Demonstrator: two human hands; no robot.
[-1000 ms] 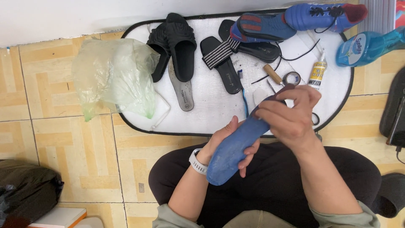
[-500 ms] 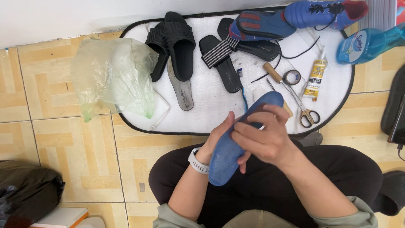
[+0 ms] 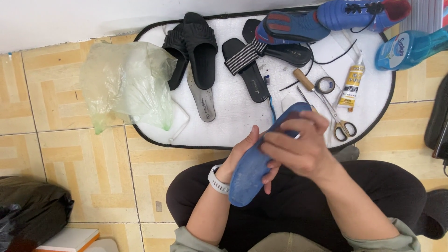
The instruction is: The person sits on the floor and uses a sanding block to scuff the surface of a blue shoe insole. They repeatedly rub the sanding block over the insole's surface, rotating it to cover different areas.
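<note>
A blue shoe insole (image 3: pixel 254 165) is held over my lap, slanting up to the right. My left hand (image 3: pixel 245 154), with a white wristwatch, grips it from behind at the middle. My right hand (image 3: pixel 301 149) lies across its front, fingers pressed on its upper half; a thin pale thing shows at the fingertips, too small to tell. Beyond the hands lies a white oval mat (image 3: pixel 233 116) with shoes and tools.
On the mat: black slides (image 3: pixel 198 46), a striped black sandal (image 3: pixel 249 67), a grey insole (image 3: pixel 201 100), blue sports shoes (image 3: pixel 326 18), scissors (image 3: pixel 338 119), a glue tube (image 3: pixel 350 86), tape roll (image 3: pixel 324 85), an awl (image 3: pixel 304 80). Plastic bag (image 3: pixel 126 84) left, blue bottle (image 3: pixel 410 46) right, dark bag (image 3: pixel 28 210) lower left.
My right hand has slid down the insole from its top end toward the middle. The insole has dropped slightly closer to my lap. My left hand keeps its grip.
</note>
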